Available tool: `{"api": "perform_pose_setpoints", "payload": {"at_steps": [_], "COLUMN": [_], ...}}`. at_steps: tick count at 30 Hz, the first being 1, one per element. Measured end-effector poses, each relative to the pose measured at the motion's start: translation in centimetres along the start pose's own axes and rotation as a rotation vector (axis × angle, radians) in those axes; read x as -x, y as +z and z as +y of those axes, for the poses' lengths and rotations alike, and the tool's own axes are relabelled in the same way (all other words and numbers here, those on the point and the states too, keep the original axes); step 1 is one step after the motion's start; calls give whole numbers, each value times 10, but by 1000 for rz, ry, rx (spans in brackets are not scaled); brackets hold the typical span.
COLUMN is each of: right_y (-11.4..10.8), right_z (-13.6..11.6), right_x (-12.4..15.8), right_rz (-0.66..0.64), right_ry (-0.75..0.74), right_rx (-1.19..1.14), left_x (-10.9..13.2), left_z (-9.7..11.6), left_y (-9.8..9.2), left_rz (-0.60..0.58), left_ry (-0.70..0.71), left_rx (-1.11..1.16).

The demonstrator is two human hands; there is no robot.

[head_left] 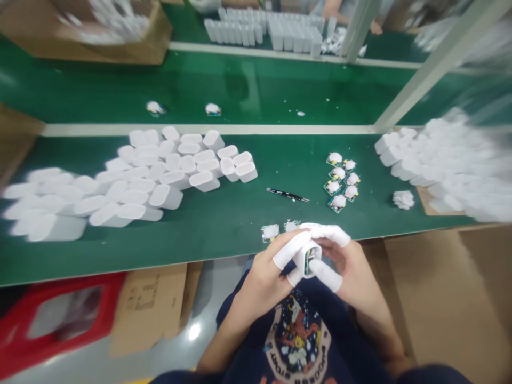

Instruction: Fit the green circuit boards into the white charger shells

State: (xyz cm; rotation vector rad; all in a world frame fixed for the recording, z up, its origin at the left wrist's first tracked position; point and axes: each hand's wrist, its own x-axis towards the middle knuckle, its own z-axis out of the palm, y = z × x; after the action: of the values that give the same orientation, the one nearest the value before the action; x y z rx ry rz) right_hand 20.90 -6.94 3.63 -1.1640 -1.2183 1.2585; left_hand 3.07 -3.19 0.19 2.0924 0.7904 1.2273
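Lower centre of the frame: my left hand (pixel 262 280) and right hand (pixel 348 261) were together, fingers in white cots (pixel 326 233), clamping a white plastic casing (pixel 301 255) open end toward me, so a green circuit board (pixel 308 265) showed inside. Loose boards (pixel 270 232) lay within reach on the green bench (pixel 224 250).
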Motion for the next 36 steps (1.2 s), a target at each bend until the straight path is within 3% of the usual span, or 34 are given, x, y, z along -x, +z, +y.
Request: {"api": "perform_pose_setpoints", "payload": {"at_steps": [3,7,16,20,24,28,30,32,34,36], "right_y": [2,-1,-2,-8,-14,-5,-2,-8,-24,-48], "right_z": [-1,-2,1,6,18,20,14,3,-14,-41], "right_x": [-1,3,0,1,6,0,-7,-15,-25,-41], "right_rz": [25,-40,16,125,122,162,62,17,63,136], "right_ry": [-30,-10,67,10,-10,-122,-171,-245,-356,-446], "right_rx": [53,-2,97,206,228,275,338,446,629,831], "left_x": [0,0,2,7,9,12,17,25,34,42], "left_z": [2,4,1,-1,-1,-11,-28,-54,-85,-114], "left_y": [-1,-2,7,15,26,29,20,2,-20,-41], "left_rz": [-4,-8,9,25,64,39,54,140,227,151], "left_ry": [0,-18,-20,6,65,61,-34,-237,-474,-699], "left_rx": [-9,-13,-72,-99,-99,-101,-134,-216,-321,-350]}}
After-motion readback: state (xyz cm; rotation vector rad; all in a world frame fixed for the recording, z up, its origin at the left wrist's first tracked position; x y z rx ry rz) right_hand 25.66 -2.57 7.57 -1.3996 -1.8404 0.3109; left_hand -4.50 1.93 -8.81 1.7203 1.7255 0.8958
